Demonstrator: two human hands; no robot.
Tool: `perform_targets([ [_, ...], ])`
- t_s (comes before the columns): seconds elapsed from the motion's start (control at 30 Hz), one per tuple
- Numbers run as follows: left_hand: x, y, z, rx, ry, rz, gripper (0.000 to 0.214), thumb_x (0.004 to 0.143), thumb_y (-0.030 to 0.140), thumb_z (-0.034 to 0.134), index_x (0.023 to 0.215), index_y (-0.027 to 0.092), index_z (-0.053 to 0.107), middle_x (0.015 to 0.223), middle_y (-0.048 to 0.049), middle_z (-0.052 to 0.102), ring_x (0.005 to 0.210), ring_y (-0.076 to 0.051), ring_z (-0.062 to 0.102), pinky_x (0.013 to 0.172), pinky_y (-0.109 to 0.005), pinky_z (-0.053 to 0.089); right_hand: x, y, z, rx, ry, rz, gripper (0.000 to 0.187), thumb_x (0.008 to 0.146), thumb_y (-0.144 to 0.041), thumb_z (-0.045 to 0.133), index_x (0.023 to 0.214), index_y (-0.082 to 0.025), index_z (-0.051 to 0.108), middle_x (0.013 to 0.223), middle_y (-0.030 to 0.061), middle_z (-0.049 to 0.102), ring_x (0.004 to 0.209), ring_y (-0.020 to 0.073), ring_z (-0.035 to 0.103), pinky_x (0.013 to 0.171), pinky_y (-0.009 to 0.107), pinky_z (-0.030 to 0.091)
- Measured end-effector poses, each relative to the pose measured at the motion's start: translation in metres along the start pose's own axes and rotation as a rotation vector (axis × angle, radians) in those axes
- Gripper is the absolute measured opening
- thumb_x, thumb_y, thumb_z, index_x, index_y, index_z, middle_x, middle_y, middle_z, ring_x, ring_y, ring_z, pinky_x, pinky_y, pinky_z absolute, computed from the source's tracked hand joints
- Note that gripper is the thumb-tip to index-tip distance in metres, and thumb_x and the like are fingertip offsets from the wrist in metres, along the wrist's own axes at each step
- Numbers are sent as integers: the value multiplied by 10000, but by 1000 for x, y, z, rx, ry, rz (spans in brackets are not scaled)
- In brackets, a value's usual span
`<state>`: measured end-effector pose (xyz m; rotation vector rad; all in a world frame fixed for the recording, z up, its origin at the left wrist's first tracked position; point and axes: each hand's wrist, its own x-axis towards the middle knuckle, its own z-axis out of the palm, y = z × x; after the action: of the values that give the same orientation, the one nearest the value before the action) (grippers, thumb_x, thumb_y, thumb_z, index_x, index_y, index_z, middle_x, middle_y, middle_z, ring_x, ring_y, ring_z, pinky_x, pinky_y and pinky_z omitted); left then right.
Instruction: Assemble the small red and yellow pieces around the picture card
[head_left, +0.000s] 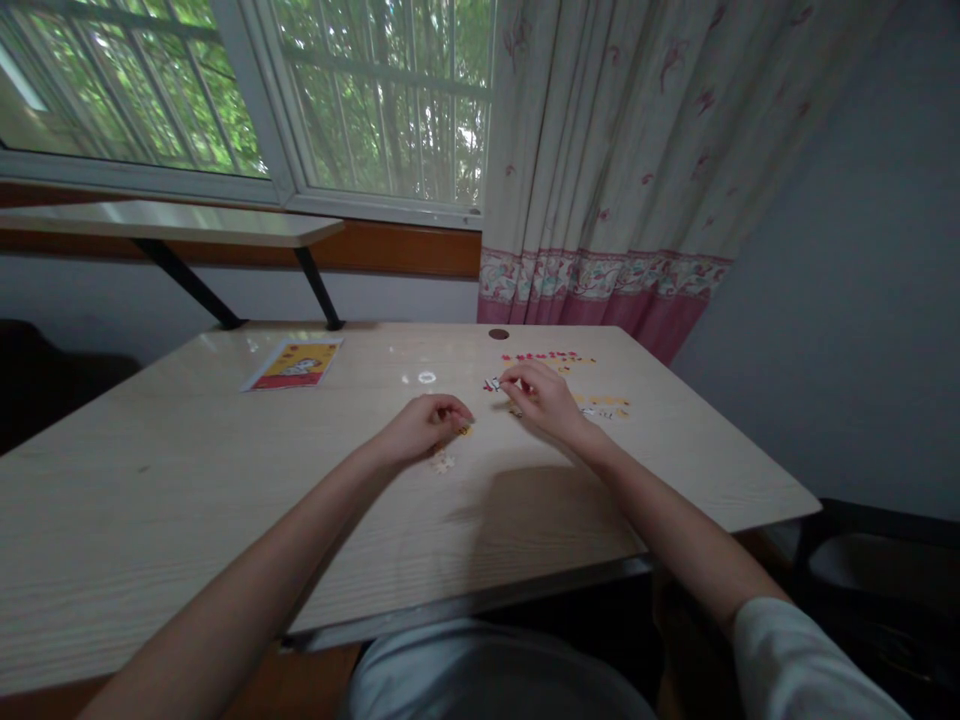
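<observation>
right hand [544, 398] grip is pinching a small red-and-white cardboard puzzle piece [493, 384] at 1 o'clock on the pale wooden surface [225, 480] | left hand [426, 422] grip is curling narrow beside a tiny yellow piece [465, 431] | only the short red row [541, 356] is looking joined; it seems early

The pale wood-grain desk [150, 520] fills the middle and lower frame, with a small round brown cap [498, 334] set in it near the far edge. A yellow and red picture sheet [294, 364] lies flat left of centre. Red, yellow and white puzzle pieces [551, 356] lie scattered right of centre, and one pale piece [442, 462] sits apart, nearer the middle.
</observation>
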<state>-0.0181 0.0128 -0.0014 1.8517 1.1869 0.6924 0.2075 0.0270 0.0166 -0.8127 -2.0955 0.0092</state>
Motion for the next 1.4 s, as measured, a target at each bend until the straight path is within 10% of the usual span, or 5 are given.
perform_targets([
  [0.27,10,-13,-6,578,-14,281,224,798,240,538,904,158,717,826,-81,663,781,-189,578,750,-295,439,-5,3,-2,-11,52,34,198,926,-332,483,879,-211,632,847,51,645,775,163,567,736,303,444],
  [0.83,11,-16,-7,707,2,206,183,819,315,554,820,167,663,810,-73,649,765,-198,577,757,-301,415,2,0,-9,-23,0,33,185,916,-313,500,877,-201,642,852,54,660,783,161,569,744,297,430],
  [1.1,17,-22,-7,710,-41,166,192,821,322,550,796,163,654,731,-49,650,707,-180,572,731,-289,400,-3,52,-94,-184,-506,424,147,813,-239,550,793,-152,666,734,34,661,652,124,555,621,232,383],
  [1.4,12,-18,-9,792,-17,171,210,841,336,531,860,172,661,859,-90,667,847,-239,580,798,-333,397,-74,127,-168,-328,-619,848,126,700,-253,612,713,-159,694,707,45,692,642,145,586,615,248,423],
])
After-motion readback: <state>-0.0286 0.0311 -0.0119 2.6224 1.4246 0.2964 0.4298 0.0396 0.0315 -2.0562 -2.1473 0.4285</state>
